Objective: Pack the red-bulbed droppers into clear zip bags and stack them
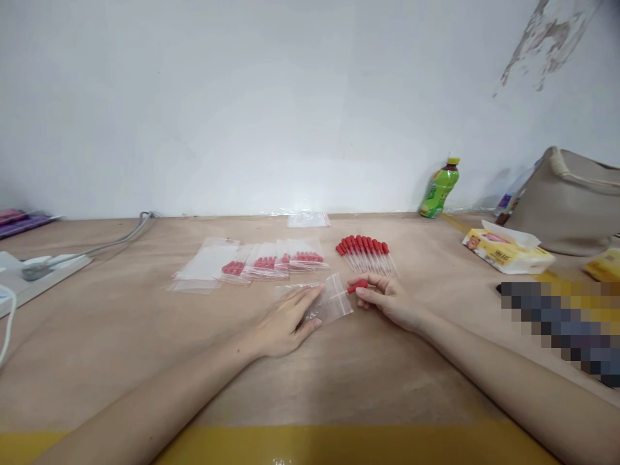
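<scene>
- One red-bulbed dropper (358, 286) is pinched in the right hand (385, 300), its bulb gripped between thumb and fingertips.
- The dropper's pale stem points left, away from the right hand and toward the left hand (290, 326), so the piece lies in the space between the two.
- That stem crosses the right edge of a clear zip bag (336, 311); whether it runs inside or on top of the plastic, I cannot tell.
- The left hand lies palm down over the bag's left part, fingers extended, thumb spread apart from them.
- Just beyond the right hand, a fanned row of droppers (365, 245) lies on the tabletop (363, 387), red bulbs toward the wall, stems toward the person.
- Beyond the left hand, several packed bags (265, 263) overlap in a line, red bulbs showing through the plastic.
- Left of these is a stack of flat bags (206, 258).
- Farther right stand a green bottle (440, 188) near the wall and, closer, a yellow tissue pack (508, 250).
</scene>
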Demonstrator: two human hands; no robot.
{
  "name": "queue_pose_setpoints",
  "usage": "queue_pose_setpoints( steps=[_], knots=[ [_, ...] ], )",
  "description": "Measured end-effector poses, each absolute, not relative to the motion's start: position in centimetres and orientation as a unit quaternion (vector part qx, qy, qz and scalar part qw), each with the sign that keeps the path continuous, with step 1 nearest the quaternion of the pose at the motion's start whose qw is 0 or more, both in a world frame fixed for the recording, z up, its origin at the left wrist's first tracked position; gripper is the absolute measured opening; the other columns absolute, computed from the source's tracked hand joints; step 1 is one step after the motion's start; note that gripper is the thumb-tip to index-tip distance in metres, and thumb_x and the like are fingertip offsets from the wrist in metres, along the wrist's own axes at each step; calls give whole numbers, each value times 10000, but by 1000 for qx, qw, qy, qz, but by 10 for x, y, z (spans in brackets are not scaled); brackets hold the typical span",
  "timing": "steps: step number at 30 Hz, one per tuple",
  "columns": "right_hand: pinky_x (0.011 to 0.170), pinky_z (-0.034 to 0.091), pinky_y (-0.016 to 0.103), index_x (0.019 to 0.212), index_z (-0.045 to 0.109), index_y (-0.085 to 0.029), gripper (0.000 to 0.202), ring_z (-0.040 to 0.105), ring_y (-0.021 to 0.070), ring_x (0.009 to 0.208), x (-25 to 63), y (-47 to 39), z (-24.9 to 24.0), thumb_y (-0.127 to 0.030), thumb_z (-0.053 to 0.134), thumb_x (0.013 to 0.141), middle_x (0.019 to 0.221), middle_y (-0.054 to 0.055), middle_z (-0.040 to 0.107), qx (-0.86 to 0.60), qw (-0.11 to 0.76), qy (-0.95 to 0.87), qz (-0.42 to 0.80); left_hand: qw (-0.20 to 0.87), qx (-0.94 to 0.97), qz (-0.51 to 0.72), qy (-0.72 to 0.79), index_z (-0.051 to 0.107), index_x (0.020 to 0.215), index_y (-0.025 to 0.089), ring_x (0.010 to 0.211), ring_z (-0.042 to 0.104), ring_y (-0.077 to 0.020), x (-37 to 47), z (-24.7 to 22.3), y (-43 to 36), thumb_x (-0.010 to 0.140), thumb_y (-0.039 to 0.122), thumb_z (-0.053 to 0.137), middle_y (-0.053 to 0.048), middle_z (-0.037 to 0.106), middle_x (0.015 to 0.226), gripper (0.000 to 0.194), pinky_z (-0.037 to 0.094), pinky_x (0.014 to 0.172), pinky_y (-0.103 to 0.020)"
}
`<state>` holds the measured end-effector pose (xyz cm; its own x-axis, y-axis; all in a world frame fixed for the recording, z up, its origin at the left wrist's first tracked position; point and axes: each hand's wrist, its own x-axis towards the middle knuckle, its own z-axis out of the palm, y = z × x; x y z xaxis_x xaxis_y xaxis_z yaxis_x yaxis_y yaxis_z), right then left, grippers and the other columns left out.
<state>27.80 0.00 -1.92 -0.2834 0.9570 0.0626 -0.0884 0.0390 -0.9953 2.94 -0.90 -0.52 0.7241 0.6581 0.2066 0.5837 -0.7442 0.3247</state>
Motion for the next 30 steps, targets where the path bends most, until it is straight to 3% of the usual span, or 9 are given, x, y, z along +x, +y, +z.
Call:
queue_pose_setpoints(
  steps=[7, 11, 15, 18, 22, 25, 30],
  knots=[
    [520, 389, 202, 940, 505, -168, 315, 515, 70, 538, 273, 3, -18, -408, 595, 756, 600, -37, 553, -305, 362, -651, 593, 121, 919, 161, 340, 191, 1385, 204, 1258, 319, -232, 31, -5, -10, 907, 379, 378, -82, 334, 1384, 542, 306, 1025, -404],
    [625, 425, 231, 912, 488, -171, 315, 561, 88, 653, 274, 3, -16, -434, 577, 763, 689, -10, 593, -294, 328, -666, 602, 147, 912, 181, 339, 205, 1382, 200, 1247, 341, -235, 27, -2, -9, 903, 378, 393, -86, 336, 1384, 545, 319, 1017, -401],
    [612, 415, 223, 884, 560, -148, 346, 538, 81, 648, 281, 7, -15, -416, 656, 688, 720, -6, 585, -341, 315, -667, 583, 180, 908, 184, 330, 337, 1327, 223, 1222, 381, -222, 16, 2, -4, 887, 356, 442, -64, 394, 1349, 472, 331, 1012, -381],
    [502, 363, 210, 884, 620, -137, 369, 468, 66, 523, 284, 12, -15, -439, 652, 674, 602, -28, 546, -382, 282, -689, 548, 183, 920, 172, 300, 439, 1257, 229, 1190, 421, -217, 10, 2, 0, 858, 346, 498, -55, 463, 1293, 420, 347, 1001, -380],
    [425, 274, 196, 779, 621, -142, 354, 350, 42, 435, 277, 12, -16, -438, 699, 600, 481, -75, 439, -422, 321, -688, 495, 170, 926, 182, 285, 436, 1262, 234, 1194, 419, -216, 12, -3, 1, 857, 342, 502, -55, 476, 1282, 424, 339, 1003, -397],
    [431, 299, 191, 754, 550, -147, 377, 390, 46, 440, 269, 9, -19, -392, 744, 544, 478, -82, 453, -434, 370, -646, 508, 161, 926, 188, 285, 422, 1271, 225, 1185, 428, -215, 16, -5, 0, 862, 342, 495, -63, 479, 1278, 432, 347, 996, -393],
    [462, 360, 193, 785, 535, -144, 367, 455, 56, 471, 264, 2, -20, -331, 749, 554, 521, -64, 496, -417, 351, -641, 540, 152, 929, 188, 281, 394, 1285, 223, 1180, 428, -209, 17, -4, -1, 875, 315, 475, -61, 481, 1272, 428, 346, 994, -384]
  ],
)
